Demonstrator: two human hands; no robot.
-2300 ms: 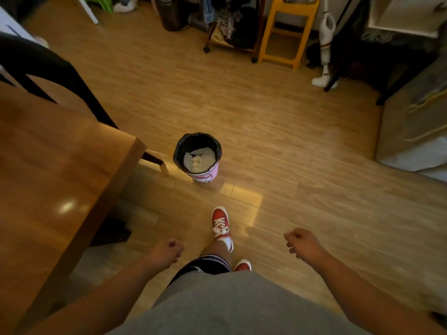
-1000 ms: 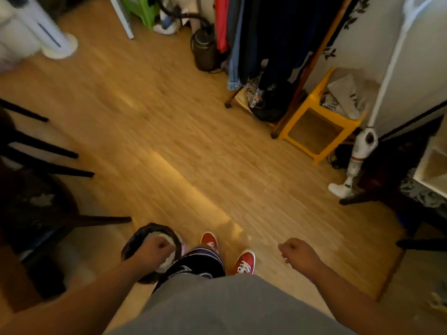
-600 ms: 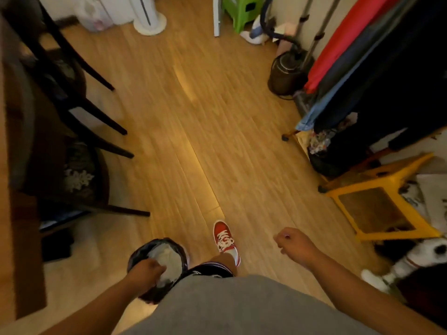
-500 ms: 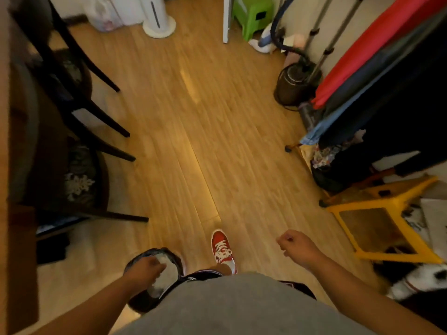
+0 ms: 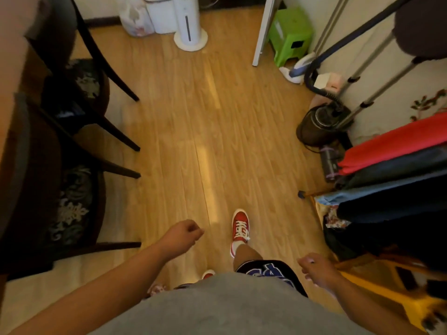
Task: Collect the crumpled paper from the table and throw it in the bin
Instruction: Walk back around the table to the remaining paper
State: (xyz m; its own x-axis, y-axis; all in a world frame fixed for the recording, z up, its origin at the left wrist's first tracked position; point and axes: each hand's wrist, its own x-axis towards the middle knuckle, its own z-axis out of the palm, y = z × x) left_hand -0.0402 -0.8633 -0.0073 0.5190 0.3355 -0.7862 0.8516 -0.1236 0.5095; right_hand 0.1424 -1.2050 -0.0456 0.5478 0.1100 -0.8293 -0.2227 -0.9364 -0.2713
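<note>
Swinging loosely curled, left hand (image 5: 182,234) carries nothing.

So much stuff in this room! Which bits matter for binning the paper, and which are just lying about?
Part of the job:
- left hand, loosely closed, no paper showing
- right hand, no paper showing
- paper and bin: not clearly in view

Just lying about:
- dark chairs
- white tower appliance
- green stool
- garment steamer
- hanging clothes
- yellow stool

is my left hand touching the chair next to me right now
Apart. The head view shows bare wooden floor between the loosely closed left hand and the nearest dark chair.
</note>
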